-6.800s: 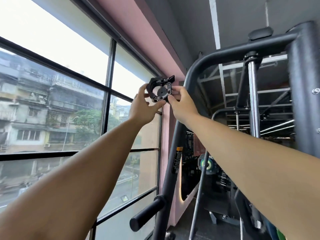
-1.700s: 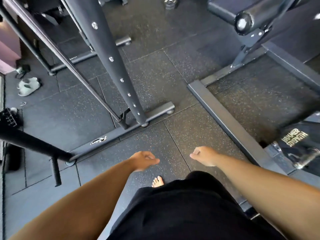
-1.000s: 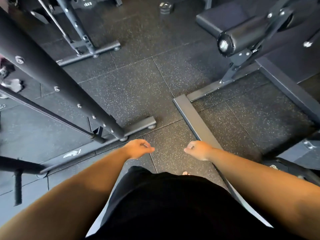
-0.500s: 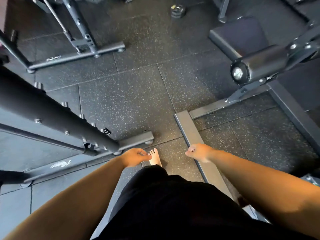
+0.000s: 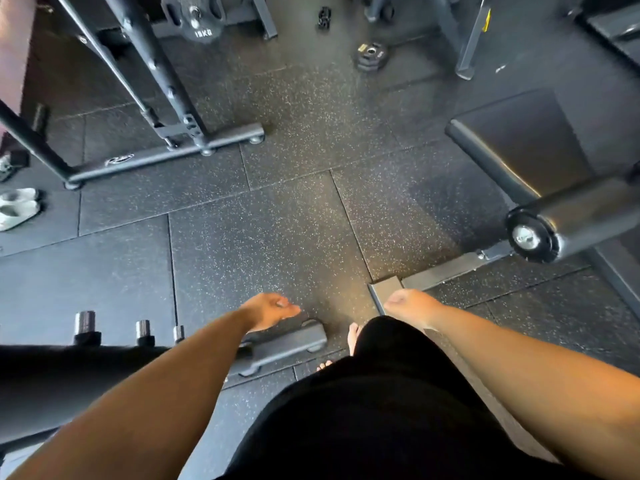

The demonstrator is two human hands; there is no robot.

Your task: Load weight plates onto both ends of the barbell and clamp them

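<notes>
The person has stepped forward since a moment ago: the rack foot point(image 5: 284, 344) that lay ahead of the left hand now sits right under it at lower centre, and the roller pad point(image 5: 581, 216) has slid off to the right edge. The left hand point(image 5: 268, 310) hangs empty with fingers loosely curled, and the right hand point(image 5: 408, 303) is empty too, curled in a slack fist. A bare foot point(image 5: 353, 332) shows between them, above black shorts point(image 5: 363, 410). The plates are well ahead: a 15KG plate point(image 5: 194, 15) hangs on a rack at the top edge, left of centre, and a stack of small plates point(image 5: 370, 55) lies on the rubber floor point(image 5: 277, 230) at upper centre, with a small black object point(image 5: 324, 18) beyond it, too small to tell. A rack base bar point(image 5: 166, 157) crosses the upper left, a bench pad point(image 5: 519, 147) fills the right, white shoes point(image 5: 17, 207) lie at the left edge, and steel pegs point(image 5: 85, 323) stand up at lower left
</notes>
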